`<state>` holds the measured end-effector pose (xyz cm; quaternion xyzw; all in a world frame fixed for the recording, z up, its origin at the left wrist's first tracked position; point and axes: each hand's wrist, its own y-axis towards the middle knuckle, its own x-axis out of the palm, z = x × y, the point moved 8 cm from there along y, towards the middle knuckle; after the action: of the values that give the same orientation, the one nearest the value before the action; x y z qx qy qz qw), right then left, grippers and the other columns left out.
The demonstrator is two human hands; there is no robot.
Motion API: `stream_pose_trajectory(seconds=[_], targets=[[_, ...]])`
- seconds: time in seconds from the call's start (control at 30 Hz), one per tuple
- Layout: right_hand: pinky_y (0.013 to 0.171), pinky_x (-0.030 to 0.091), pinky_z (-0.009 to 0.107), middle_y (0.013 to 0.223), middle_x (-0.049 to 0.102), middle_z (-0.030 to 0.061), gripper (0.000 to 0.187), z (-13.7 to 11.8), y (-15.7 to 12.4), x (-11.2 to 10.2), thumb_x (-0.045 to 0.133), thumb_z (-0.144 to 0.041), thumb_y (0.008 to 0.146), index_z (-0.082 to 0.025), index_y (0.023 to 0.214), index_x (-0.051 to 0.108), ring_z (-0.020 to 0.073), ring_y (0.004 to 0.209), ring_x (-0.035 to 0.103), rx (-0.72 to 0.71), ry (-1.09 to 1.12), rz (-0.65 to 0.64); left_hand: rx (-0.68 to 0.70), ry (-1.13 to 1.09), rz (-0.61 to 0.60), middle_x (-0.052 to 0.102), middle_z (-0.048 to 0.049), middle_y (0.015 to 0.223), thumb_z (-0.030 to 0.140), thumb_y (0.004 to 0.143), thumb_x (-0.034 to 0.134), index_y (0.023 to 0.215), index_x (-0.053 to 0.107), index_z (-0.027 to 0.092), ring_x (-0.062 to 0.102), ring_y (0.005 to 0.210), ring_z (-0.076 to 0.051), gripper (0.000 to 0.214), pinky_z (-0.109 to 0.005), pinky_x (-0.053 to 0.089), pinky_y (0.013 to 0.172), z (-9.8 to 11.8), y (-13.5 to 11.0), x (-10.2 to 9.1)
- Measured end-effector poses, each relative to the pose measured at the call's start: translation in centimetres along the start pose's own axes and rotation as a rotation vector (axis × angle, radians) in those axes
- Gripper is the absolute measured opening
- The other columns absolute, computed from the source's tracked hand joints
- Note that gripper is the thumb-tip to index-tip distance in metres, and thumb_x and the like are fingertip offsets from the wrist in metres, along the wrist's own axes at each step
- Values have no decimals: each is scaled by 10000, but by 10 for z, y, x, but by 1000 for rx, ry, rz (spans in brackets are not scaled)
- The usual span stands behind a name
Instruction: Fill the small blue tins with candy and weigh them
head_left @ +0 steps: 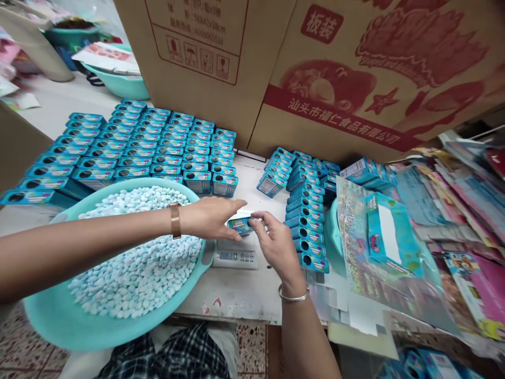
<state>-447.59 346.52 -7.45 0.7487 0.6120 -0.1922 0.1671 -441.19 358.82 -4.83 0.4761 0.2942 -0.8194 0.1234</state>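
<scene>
A small blue candy box sits above a digital scale, whose display is lit. My right hand pinches the box's right end between thumb and fingers. My left hand reaches across from the left, fingers stretched out over the box and the thumb close to its left side; I cannot tell whether it touches. Under my left forearm stands a large turquoise basin of pale blue and white candies. The scale's weighing plate is partly hidden by the box and hands.
Rows of blue boxes with round holes stand behind the basin. Another column of boxes lines my right side. Tall cardboard cartons wall off the back. Farther right are a shiny plastic bag and stacked flat packaging.
</scene>
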Motion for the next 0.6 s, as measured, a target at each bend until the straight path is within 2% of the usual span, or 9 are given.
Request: stream_pose_trajectory(seconds=[0.07,0.13,0.23,0.3,0.4,0.47,0.6], targets=[[619,385,262,803,642,9,295,5,-2,-7,555,-435,896,-231,1077,670,132,658,524,7,16,31,-8,-11,4,638,-130,1253,598,782,630,1438,339,167,608,1126,-295,837,-323,461,834,-4,-2,-1],[577,379,252,766,613,11,303,16,-10,-23,569,-445,886,-221,1061,673,129,643,507,38,154,131,-26,-10,-1,633,-135,1266,609,786,613,1452,321,163,613,1117,-294,853,-321,460,815,-8,-2,-4],[442,256,210,566,412,-60,275,46,-36,-48,594,-462,875,-212,969,655,79,477,338,144,539,298,-50,11,6,635,-137,1265,632,791,587,1452,323,169,614,1112,-293,849,-317,449,801,-11,0,-15],[404,187,186,534,319,-86,252,68,-59,-52,613,-458,870,-210,913,630,55,434,246,227,792,359,-45,12,26,632,-124,1274,634,792,584,1453,317,179,605,1124,-282,846,-308,441,810,-7,2,-24],[374,174,155,544,314,-91,237,100,-98,-44,649,-437,855,-204,876,611,35,418,215,375,1026,364,-11,13,48,633,-117,1274,614,800,586,1460,303,180,606,1117,-264,839,-294,437,804,6,7,-34],[361,191,138,550,310,-94,234,120,-122,-35,679,-424,836,-202,862,607,29,412,210,460,1113,369,11,29,41,640,-124,1261,600,805,584,1460,306,171,613,1100,-264,830,-296,442,795,17,12,-35],[344,215,133,548,297,-100,282,148,-155,-20,712,-452,801,-194,823,602,31,402,196,536,1244,410,-4,129,-6,655,-160,1216,629,793,561,1456,335,169,627,1060,-319,838,-350,461,792,29,26,-16]])
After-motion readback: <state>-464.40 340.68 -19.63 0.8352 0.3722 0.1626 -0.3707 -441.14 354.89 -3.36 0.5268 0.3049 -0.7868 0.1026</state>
